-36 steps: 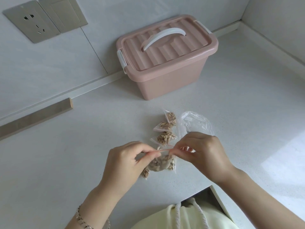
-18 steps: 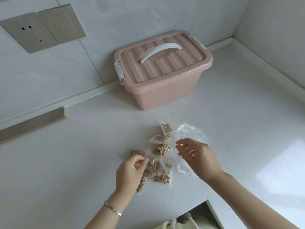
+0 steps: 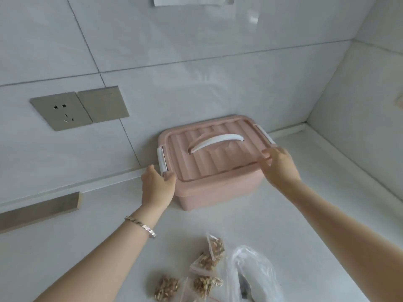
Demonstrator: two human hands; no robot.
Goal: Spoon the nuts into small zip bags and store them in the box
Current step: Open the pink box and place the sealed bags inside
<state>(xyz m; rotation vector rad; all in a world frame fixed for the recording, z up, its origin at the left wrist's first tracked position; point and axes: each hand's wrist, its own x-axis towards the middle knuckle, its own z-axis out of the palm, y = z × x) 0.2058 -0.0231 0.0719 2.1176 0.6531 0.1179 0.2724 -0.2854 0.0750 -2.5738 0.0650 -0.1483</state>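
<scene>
At ribbed box (image 3: 220, 189) ends: left hand (image 3: 156, 186) grips, right hand (image 3: 280, 167) touches.

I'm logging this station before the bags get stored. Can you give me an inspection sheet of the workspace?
Surface: white speckled countertop, set in a tiled wall corner.
Job's things: pink plastic box with its ribbed lid on; several small clear zip bags of nuts lying in front of it, outside it.
Clutter: large crumpled clear plastic bag beside them; grey strip at the left by the wall.
Hands: left hand at the white left latch; right hand on the lid's edge by the right latch; grips too blurred to judge.
Cables: nothing seen.
Surroundings: brushed-metal wall socket and blank plate; silver bracelet on the left wrist.
</scene>
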